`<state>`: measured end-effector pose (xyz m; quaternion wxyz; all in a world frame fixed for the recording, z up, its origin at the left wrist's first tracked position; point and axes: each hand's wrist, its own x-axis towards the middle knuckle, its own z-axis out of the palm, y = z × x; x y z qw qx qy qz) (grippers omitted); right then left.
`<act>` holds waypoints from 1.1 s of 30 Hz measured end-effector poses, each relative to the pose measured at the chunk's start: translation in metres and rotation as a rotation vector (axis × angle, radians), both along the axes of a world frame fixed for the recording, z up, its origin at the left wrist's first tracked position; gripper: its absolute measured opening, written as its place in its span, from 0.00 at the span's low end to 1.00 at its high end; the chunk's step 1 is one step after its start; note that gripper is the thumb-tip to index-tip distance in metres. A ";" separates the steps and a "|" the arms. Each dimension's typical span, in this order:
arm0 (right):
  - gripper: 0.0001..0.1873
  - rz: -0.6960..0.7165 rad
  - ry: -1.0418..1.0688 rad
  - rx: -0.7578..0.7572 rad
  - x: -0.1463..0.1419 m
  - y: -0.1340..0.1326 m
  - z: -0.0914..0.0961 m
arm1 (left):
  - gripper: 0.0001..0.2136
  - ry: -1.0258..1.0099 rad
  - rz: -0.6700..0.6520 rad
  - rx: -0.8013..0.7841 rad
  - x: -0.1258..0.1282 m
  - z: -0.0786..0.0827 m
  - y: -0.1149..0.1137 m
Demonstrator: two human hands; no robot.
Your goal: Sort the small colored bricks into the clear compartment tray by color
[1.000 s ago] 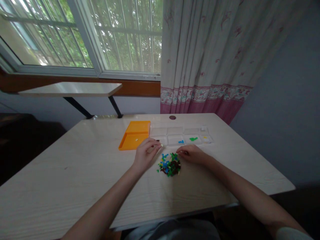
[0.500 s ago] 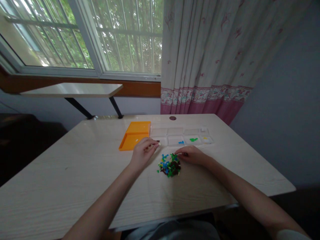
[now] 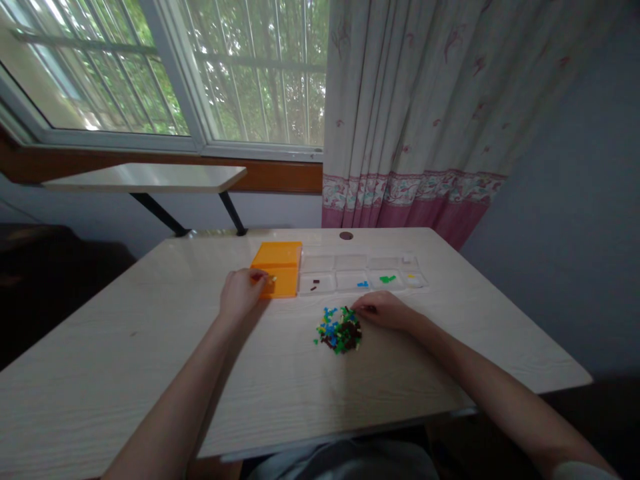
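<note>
My left hand reaches over the near tray of an open orange plastic case, thumb and fingers pinched together. At its fingertips shows a small cream toy brick; whether it touches the tray I cannot tell. My right hand rests on the table with curled fingers at the upper right edge of a pile of tiny toy bricks in green, blue, dark brown and cream. Its fingertips meet the pile, and what they pinch, if anything, is hidden.
Beside the orange case lies an open clear compartment box holding dark brown bricks, blue bricks, green bricks and yellow bricks in separate sections. A raised shelf stands at the back left of the table.
My left hand has moved left from the clear box to the orange tray with the cream brick, uncovering the dark brown bricks. My right hand has stayed at the pile.
</note>
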<state>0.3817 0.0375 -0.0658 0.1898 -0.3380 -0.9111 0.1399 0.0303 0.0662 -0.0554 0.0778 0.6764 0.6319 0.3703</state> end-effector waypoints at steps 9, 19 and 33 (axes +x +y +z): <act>0.10 -0.031 -0.042 -0.002 -0.001 -0.001 0.004 | 0.09 0.172 -0.088 0.059 0.035 0.011 -0.015; 0.07 -0.079 0.036 -0.084 -0.005 -0.004 0.008 | 0.08 0.184 -0.577 0.092 0.101 0.010 -0.056; 0.13 -0.076 0.361 -0.435 -0.028 -0.021 0.009 | 0.08 0.185 -0.671 0.164 0.113 0.010 -0.064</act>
